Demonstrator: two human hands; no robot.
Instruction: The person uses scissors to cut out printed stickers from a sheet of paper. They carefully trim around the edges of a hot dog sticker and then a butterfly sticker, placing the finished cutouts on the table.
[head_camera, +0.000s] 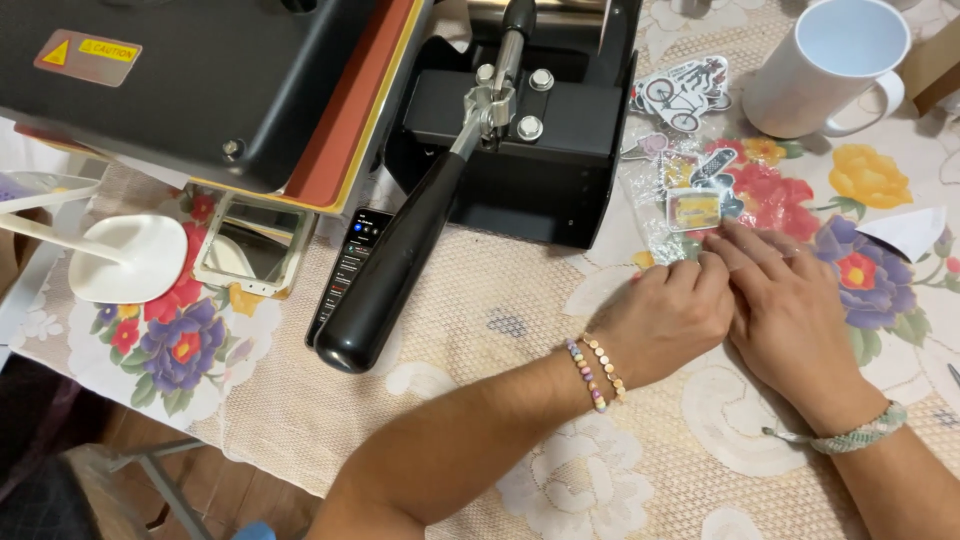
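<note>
Both hands meet at 3 o'clock on the table (520, 300): left hand (665, 320) and right hand (790, 310), grips narrow, pinch the clear sticker bag's (690, 200) lower edge. Best keep it flat, peeling gently.

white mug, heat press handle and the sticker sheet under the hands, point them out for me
white mug (800, 95): head view, on its outer side wall.
heat press handle (385, 275): head view, middle of the black grip.
sticker sheet (693, 208): head view, on the yellow sticker nearest the fingertips.

White mug (822, 62), floral lace tablecloth (560, 300)
</note>
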